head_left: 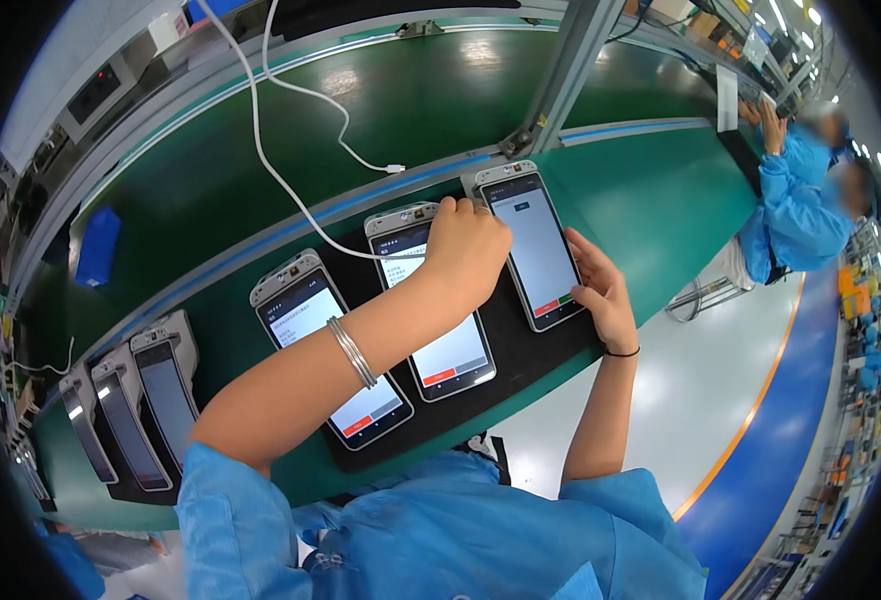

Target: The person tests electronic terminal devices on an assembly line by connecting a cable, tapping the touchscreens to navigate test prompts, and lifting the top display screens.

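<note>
My left hand (468, 250) reaches across with its fingers pinched together at the upper left edge of the rightmost handheld device (532, 245). A white cable (295, 195) runs into this hand; its plug is hidden. My right hand (602, 297) grips the same device by its lower right side, thumb at the screen's lower corner. That screen is lit, with red and green buttons at the bottom. Under my left wrist lies a second lit device (445, 355), and left of it a third (370, 405), partly covered by my forearm.
Several more devices (165, 385) stand in a row at the left. Another white cable (345, 130) with a loose plug hangs over the green belt (410, 90). A metal post (565, 80) rises behind the devices. Two people in blue (800, 215) sit at the upper right.
</note>
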Demonstrator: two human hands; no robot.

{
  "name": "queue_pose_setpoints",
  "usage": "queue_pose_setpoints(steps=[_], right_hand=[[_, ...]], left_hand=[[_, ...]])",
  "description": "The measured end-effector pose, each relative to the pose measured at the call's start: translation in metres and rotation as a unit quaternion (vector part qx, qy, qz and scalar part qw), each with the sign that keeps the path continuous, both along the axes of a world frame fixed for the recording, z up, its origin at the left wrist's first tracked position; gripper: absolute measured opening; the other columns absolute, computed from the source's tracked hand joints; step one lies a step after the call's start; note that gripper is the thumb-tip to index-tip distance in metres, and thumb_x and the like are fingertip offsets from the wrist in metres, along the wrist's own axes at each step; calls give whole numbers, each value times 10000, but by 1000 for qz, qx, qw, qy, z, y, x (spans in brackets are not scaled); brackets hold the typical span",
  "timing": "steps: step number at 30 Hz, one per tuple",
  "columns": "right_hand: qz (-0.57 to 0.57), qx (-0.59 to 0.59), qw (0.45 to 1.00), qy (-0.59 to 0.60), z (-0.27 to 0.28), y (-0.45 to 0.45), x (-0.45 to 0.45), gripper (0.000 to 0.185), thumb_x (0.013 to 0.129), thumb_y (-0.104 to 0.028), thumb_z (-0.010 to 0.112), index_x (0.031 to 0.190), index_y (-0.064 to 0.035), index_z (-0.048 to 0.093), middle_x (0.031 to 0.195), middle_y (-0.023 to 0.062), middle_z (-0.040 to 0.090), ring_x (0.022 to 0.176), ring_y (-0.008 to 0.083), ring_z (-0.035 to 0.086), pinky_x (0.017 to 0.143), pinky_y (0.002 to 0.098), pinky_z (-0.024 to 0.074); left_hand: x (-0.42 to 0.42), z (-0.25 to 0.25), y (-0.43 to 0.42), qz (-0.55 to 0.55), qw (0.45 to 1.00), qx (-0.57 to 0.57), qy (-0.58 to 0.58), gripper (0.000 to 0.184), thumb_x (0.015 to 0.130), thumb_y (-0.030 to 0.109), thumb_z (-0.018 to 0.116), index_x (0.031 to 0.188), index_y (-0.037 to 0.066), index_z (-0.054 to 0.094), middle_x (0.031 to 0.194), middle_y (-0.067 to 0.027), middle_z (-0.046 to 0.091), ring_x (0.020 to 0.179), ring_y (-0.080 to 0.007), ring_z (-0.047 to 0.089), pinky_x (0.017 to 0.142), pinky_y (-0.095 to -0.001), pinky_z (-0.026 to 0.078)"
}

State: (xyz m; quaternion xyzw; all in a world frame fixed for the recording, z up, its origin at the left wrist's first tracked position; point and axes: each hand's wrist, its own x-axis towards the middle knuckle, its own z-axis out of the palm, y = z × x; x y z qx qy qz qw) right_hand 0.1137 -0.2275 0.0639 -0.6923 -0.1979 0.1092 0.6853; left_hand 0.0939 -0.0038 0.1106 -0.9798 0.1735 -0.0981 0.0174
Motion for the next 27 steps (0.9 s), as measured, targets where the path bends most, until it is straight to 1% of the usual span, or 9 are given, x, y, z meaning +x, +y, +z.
queue_pose_setpoints(steps=[5, 8, 11, 14, 15, 18, 21, 24, 27], right_hand=[[-45, -14, 999, -6, 8, 6, -8, 692, 731, 27, 568, 1398, -12, 384, 1288, 195, 513, 1100, 227, 547, 955, 338, 425], [-109, -79, 982, -133, -6, 6, -8, 677, 757, -47, 621, 1391, -16, 385, 1297, 201, 508, 1083, 253, 560, 940, 356, 437], [-136, -211, 932, -262, 2, 18, -22, 696, 748, -123, 670, 1377, -14, 393, 1315, 213, 493, 1128, 314, 543, 960, 387, 424], [-142, -255, 907, -304, -1, 24, -30, 751, 722, -206, 720, 1371, -16, 393, 1324, 223, 482, 1184, 364, 503, 983, 423, 404], [-138, -260, 905, -306, -2, 24, -33, 809, 693, -271, 757, 1373, -28, 391, 1337, 226, 470, 1221, 385, 468, 994, 437, 389], [-132, -320, 884, -315, 3, 28, -39, 872, 672, -293, 787, 1383, -9, 370, 1369, 208, 447, 1263, 360, 440, 1042, 420, 352], [-137, -319, 887, -305, 0, 27, -37, 965, 609, -415, 818, 1388, -54, 378, 1381, 219, 423, 1212, 384, 467, 979, 433, 393], [-131, -322, 884, -312, 0, 27, -36, 999, 592, -453, 823, 1395, -66, 371, 1385, 215, 418, 1206, 380, 468, 982, 437, 389], [-129, -321, 878, -332, -1, 27, -35, 998, 592, -444, 826, 1398, -75, 368, 1385, 214, 418, 1205, 379, 466, 986, 436, 383]], left_hand=[[2, -5, 1, -6, 999, -34, -12, 99, 664, 29, 636, 758, 1, 652, 764, -126, 645, 799, -265, 609, 754, -349, 440], [3, -7, 2, -12, 999, -38, -26, 100, 669, 41, 636, 761, 3, 652, 760, -125, 644, 787, -260, 611, 747, -348, 441], [2, -6, 2, -7, 998, -44, -33, 103, 673, 51, 636, 765, 6, 653, 761, -123, 646, 787, -258, 613, 743, -348, 439], [3, -9, 3, -7, 998, -50, -27, 108, 672, 58, 640, 768, 10, 653, 772, -120, 651, 790, -257, 616, 741, -347, 437], [3, -11, 2, -7, 998, -48, -29, 110, 672, 58, 641, 771, 12, 654, 773, -118, 652, 790, -255, 616, 743, -346, 437], [4, -11, 3, -5, 999, -41, -33, 120, 668, 60, 646, 778, 15, 657, 776, -114, 653, 792, -250, 618, 747, -342, 435], [1, -8, 2, -4, 999, -37, -22, 140, 655, 63, 657, 787, 17, 662, 779, -111, 655, 796, -243, 620, 753, -336, 433], [2, -5, 1, 3, 999, -34, -13, 159, 641, 67, 669, 792, 16, 665, 778, -108, 655, 796, -240, 621, 756, -334, 434], [2, -4, 1, 2, 999, -32, -7, 169, 636, 71, 676, 794, 14, 666, 771, -108, 656, 785, -243, 621, 754, -334, 435]])
